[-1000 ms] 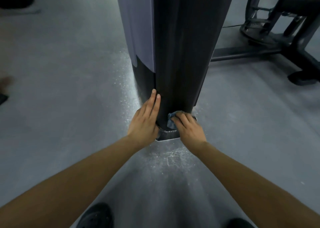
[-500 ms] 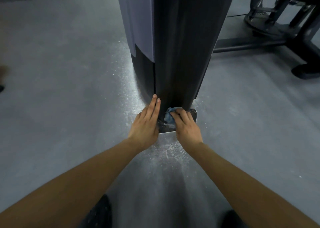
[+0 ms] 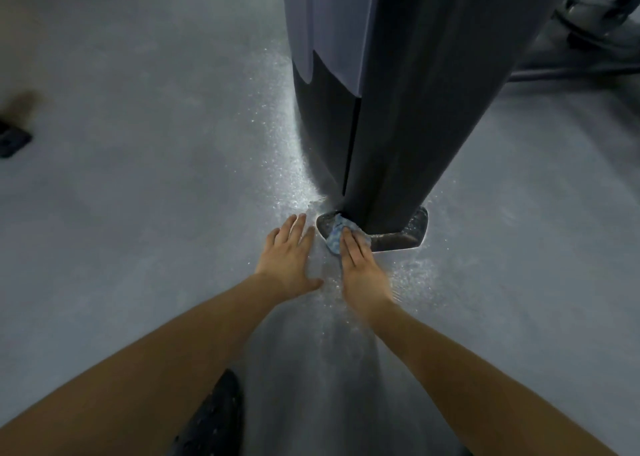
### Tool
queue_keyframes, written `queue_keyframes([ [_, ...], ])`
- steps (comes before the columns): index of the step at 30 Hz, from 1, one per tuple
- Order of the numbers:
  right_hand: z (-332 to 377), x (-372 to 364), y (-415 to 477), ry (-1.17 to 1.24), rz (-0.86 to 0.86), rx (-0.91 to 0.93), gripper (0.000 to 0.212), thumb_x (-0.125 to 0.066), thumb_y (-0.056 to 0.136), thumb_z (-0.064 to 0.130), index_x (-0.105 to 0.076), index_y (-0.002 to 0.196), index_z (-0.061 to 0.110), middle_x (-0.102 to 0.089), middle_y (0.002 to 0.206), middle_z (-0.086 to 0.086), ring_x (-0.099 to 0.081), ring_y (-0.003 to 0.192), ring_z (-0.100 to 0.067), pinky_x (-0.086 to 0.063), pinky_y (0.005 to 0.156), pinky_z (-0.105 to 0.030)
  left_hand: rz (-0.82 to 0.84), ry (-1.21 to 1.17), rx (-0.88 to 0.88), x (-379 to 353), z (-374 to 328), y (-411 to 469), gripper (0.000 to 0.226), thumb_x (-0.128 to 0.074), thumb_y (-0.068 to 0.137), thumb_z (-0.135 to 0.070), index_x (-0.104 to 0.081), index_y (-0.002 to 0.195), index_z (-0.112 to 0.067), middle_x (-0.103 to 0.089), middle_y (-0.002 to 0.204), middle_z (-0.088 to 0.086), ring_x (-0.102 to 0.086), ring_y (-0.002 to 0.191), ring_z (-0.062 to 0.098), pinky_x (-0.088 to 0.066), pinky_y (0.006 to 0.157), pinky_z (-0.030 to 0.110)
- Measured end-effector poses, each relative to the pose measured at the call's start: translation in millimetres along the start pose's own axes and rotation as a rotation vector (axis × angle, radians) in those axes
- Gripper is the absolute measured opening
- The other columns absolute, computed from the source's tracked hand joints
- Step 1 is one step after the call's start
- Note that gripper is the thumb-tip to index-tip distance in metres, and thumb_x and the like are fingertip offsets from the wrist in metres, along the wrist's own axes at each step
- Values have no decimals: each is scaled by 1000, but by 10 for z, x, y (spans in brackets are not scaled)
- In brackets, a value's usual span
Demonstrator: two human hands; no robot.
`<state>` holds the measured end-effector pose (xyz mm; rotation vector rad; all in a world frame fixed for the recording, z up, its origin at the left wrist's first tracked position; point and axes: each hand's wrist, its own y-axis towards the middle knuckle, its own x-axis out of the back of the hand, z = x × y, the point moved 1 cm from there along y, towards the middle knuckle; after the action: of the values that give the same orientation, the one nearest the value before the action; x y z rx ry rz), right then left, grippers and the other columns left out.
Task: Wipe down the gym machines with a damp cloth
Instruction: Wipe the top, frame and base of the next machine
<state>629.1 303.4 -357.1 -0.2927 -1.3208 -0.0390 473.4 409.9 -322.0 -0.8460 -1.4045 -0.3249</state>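
Observation:
A tall dark machine column point(image 3: 398, 109) with a grey upper panel rises from a dark flat base plate point(image 3: 412, 234) on the floor. My right hand point(image 3: 360, 268) lies flat with straight fingers on a small blue cloth point(image 3: 334, 239), pressing it onto the left end of the base plate at the column's foot. To its left, my left hand point(image 3: 289, 254) rests spread and flat on the grey floor, just off the plate and touching nothing else.
Grey speckled floor point(image 3: 138, 213) lies all around. Another machine's dark frame and bars point(image 3: 588, 33) stand at the back right. A dark object point(image 3: 12, 140) lies at the left edge. My dark shoe point(image 3: 214, 417) shows at the bottom.
My left hand came off the column and now lies flat on the floor. My right hand slid the cloth from the column's foot down to the left end of the base plate.

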Motion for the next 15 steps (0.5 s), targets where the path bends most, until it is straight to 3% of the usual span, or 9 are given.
queue_keyframes([
  [2, 97, -1, 131, -104, -11, 47, 86, -47, 107, 17, 19, 162, 6, 18, 176, -10, 16, 163, -26, -4, 133, -40, 21, 16, 9, -45, 80, -24, 124, -62, 86, -80, 3, 171, -18, 19, 178, 7, 18, 164, 28, -2, 134, 51],
  [4, 167, 65, 322, -197, 18, 66, 87, -48, 108, 21, 17, 164, 8, 20, 175, -11, 16, 163, -28, 2, 131, -41, 32, 37, 17, -82, 151, -39, 127, -63, 84, -82, 4, 171, -18, 19, 178, 8, 19, 164, 29, 0, 133, 52],
  [12, 131, 220, 542, -453, 109, 209, 76, -38, 111, 25, 8, 167, 3, 15, 175, -18, 16, 162, -35, -4, 133, -45, 88, 76, -21, -237, 184, -7, 134, -69, 83, -80, 11, 171, -18, 26, 176, 9, 24, 162, 30, 3, 133, 53],
  [14, -84, 154, 296, -466, 88, 243, 77, -40, 109, 17, 9, 166, 2, 16, 174, -20, 14, 162, -36, -9, 134, -48, 94, 74, -38, -258, 183, 19, 132, -69, 84, -79, 11, 170, -18, 26, 176, 10, 24, 163, 31, 4, 133, 54],
  [15, -179, 125, 174, -485, 80, 260, 78, -41, 107, 12, 9, 166, 2, 16, 174, -21, 13, 162, -37, -4, 134, -49, 104, 80, -50, -271, 183, 31, 131, -68, 86, -78, 11, 171, -18, 26, 175, 11, 23, 163, 32, 4, 133, 54],
])
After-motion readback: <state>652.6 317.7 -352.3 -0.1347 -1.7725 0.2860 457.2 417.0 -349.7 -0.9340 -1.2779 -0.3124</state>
